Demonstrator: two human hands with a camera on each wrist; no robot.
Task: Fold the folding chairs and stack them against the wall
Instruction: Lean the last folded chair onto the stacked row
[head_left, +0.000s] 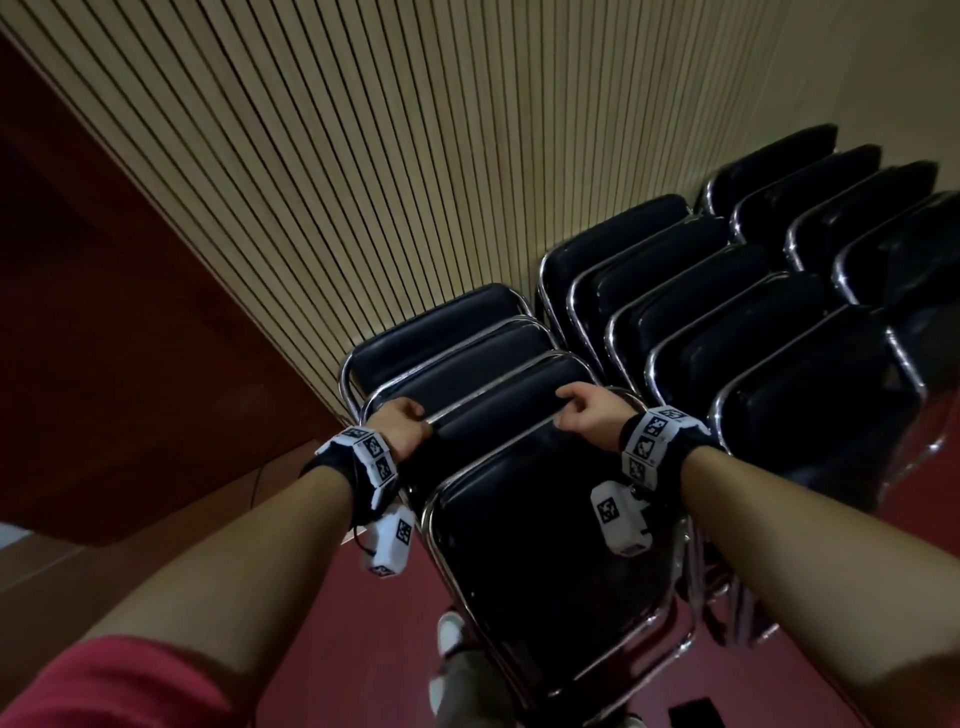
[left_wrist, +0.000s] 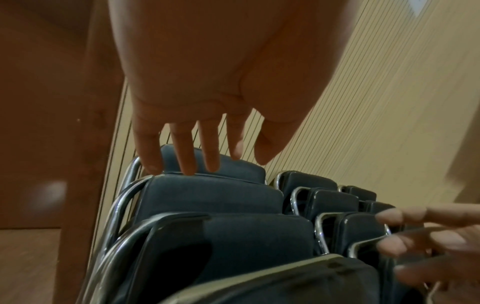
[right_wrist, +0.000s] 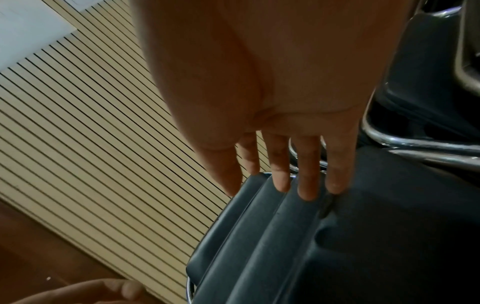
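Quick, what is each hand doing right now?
Left hand: open, straight fingers resting on the chair stack.
Right hand: open, straight fingers resting on the same stack.

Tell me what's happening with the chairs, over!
Left hand and right hand open, fingers resting on the chair tops. Front folded chair leans on the stack by the slatted wall. Nothing in the way.
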